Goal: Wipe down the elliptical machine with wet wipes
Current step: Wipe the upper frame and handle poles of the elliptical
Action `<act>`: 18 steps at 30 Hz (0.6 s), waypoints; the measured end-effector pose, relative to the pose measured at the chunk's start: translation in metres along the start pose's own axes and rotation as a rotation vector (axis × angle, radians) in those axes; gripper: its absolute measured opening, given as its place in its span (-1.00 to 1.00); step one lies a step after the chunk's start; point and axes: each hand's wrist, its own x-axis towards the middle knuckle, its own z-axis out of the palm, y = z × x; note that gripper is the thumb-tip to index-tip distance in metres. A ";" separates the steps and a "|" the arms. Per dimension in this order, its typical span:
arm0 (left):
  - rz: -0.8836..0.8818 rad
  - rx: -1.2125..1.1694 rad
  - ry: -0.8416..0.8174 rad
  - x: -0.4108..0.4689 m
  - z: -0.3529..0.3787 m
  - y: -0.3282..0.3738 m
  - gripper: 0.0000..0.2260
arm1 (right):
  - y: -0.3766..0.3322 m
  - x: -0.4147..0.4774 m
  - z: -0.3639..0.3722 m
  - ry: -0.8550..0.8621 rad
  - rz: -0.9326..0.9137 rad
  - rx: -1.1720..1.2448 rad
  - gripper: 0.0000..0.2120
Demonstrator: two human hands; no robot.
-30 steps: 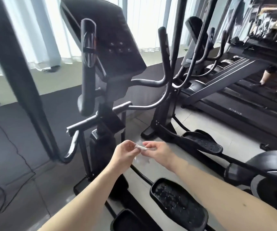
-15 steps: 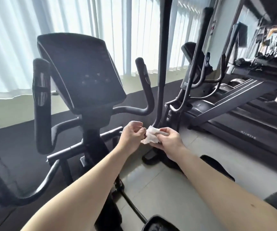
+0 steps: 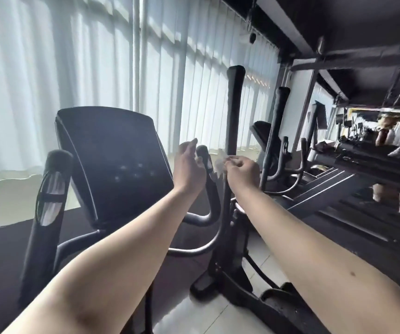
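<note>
Since the frame half a second back, both your hands have lifted from below the console to the height of its lower half, and your left hand has let go of the wet wipe that the two held together. That left hand is now open, with its fingers straightened and pointing up, holding nothing. Your right hand is curled, thumb and fingertips pinching the crumpled white wipe, which sticks out to the left of your knuckles in the air between the two hands. You cannot tell that the wipe touches any part of the machine. It hangs just in front of the tall upright swing arm of the elliptical machine.

Behind your left hand's fingers peeks the top of the right fixed handle; whether the hand touches it cannot be told. Left of that hand stands the tilted dark console, and further left the left fixed handle with its shiny sensor plates. Near the bottom edge a foot pedal sits low over the pale tiled floor.

Beyond the swing arm stands a second elliptical, then a treadmill to the right. White vertical blinds cover the windows behind everything.
</note>
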 end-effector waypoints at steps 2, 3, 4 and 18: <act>0.057 0.070 -0.064 0.012 -0.004 0.003 -0.57 | -0.013 0.004 0.016 -0.034 -0.081 -0.024 -0.82; 0.083 0.086 -0.101 0.014 -0.005 0.002 -0.60 | -0.015 0.003 0.023 -0.100 -0.105 -0.019 -0.79; 0.110 0.090 -0.126 0.014 -0.004 0.000 -0.62 | -0.016 -0.001 0.029 -0.186 -0.126 -0.021 -0.75; -0.180 -0.498 -0.080 0.020 -0.004 -0.033 -0.49 | -0.008 0.003 0.057 -0.254 -0.333 -0.279 -0.72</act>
